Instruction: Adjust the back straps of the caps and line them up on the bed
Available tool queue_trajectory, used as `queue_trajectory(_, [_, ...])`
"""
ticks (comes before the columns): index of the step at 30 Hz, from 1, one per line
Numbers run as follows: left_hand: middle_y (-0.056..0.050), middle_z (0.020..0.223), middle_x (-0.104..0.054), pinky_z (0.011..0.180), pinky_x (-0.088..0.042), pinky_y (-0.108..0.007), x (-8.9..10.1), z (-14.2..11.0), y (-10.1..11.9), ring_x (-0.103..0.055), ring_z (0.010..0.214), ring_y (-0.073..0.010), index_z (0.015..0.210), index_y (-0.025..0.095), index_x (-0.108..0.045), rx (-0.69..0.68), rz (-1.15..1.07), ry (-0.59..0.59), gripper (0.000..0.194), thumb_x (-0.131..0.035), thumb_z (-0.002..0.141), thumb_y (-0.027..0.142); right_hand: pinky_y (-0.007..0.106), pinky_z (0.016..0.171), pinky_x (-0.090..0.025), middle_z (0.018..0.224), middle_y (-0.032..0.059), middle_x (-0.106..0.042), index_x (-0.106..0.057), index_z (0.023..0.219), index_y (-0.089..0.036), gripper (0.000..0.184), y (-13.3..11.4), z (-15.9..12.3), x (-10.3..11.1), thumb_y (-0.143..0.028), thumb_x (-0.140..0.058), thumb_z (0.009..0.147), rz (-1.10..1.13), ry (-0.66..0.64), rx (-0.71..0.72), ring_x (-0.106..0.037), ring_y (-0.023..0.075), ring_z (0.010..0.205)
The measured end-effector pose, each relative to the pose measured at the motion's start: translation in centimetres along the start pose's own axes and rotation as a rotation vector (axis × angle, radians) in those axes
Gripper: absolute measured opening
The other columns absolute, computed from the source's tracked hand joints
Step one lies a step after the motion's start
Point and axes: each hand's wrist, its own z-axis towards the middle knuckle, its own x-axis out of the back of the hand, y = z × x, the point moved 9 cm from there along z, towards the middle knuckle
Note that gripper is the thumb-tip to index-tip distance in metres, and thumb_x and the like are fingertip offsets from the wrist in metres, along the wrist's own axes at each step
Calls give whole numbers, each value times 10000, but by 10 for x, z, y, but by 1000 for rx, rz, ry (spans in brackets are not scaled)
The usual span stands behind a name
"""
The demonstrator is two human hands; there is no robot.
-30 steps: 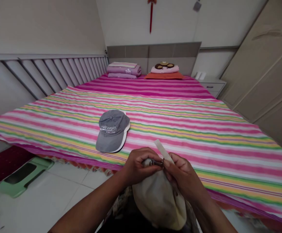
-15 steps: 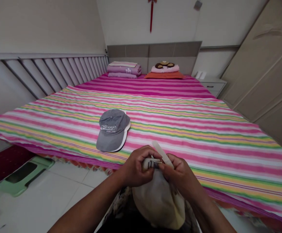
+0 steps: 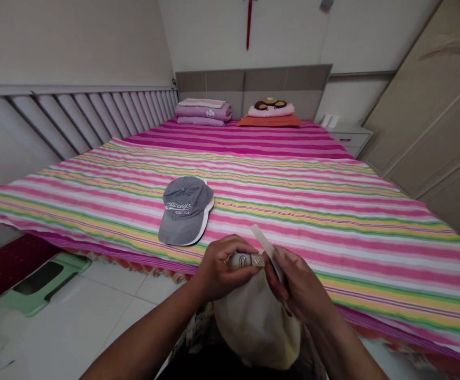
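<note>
A pale beige cap hangs in front of my lap, its crown downward. My left hand pinches the metal buckle at one end of the cap's back strap, thumb below and fingers above. My right hand grips the loose strap, whose free end sticks up to the left above the fingers. A small gap lies between the buckle and the right fingers. On the bed, beyond my left hand, rests a grey cap with white lettering, on top of something white that shows along its edge.
The striped bed fills the middle. Folded purple bedding and a pink and orange stack lie by the headboard. A green stool stands on the tiled floor at left, and a white nightstand stands at far right.
My right thumb has moved off the buckle, and the right hand now holds the strap slightly apart from it. More of the buckle's metal plate shows. The view has shifted slightly.
</note>
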Motion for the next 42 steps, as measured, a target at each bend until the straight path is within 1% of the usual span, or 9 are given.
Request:
queue_trajectory(6, [-56,827,-631,721,-424,-257,8,-2,-37,-560,771,-147,856,142,-629,343,-381,53,216,-664,691,278,207,437,-342,563,-9,-536,-612,706,-153,280,-30,-1,27,-421,-677,662,78,138,102,-448,79,454])
queue_trajectory(8, [-52,844,-632,709,-419,-240,14,-1,-41,-559,774,-140,865,142,-627,415,-467,106,234,-667,690,293,225,439,-352,551,-13,-517,-617,716,-161,252,-42,-4,34,-389,-696,645,84,150,124,-459,97,466])
queue_trajectory(11, [-42,825,-628,656,-406,-210,19,2,-40,-552,728,-117,844,142,-621,468,-585,173,243,-673,682,315,215,395,-301,482,-46,-458,-584,702,-183,186,-51,-10,32,-324,-695,652,115,60,118,-397,79,395])
queue_trajectory(13, [-43,811,-629,642,-403,-208,14,4,-39,-550,705,-111,830,136,-616,489,-676,164,248,-676,677,322,198,356,-239,424,-65,-420,-538,649,-189,202,-48,-15,26,-331,-679,674,115,-4,78,-331,57,331])
queue_trajectory(16, [-58,803,-633,671,-412,-229,-3,3,-37,-562,723,-127,822,125,-611,520,-830,101,267,-685,664,328,184,326,-168,352,-80,-385,-483,598,-189,281,-35,-21,22,-387,-647,709,58,-11,22,-269,39,274])
queue_trajectory(21, [-71,804,-638,708,-423,-245,-26,-3,-41,-581,743,-136,826,116,-610,577,-1030,67,279,-697,657,319,179,336,-188,358,-66,-429,-464,589,-178,303,-19,-23,16,-387,-656,695,34,22,-15,-320,45,296])
queue_trajectory(27, [-50,736,-637,650,-422,-217,-32,-3,-42,-581,676,-116,807,113,-611,614,-1090,63,266,-711,646,299,178,349,-200,352,-60,-442,-460,563,-171,290,-15,-17,11,-350,-640,703,95,13,-37,-332,45,298])
queue_trajectory(36, [-34,729,-631,592,-420,-219,-32,-6,-44,-570,616,-109,804,124,-608,668,-1010,67,345,-753,575,338,180,350,-193,361,-63,-440,-463,573,-170,256,-8,-12,1,-324,-612,713,110,-38,-92,-336,49,293])
queue_trajectory(42, [-31,792,-629,639,-423,-216,-31,-3,-40,-566,667,-100,811,135,-625,599,-993,55,283,-732,614,308,173,350,-194,359,-57,-454,-465,568,-167,245,-8,-12,-1,-299,-599,725,126,-54,-95,-344,43,290])
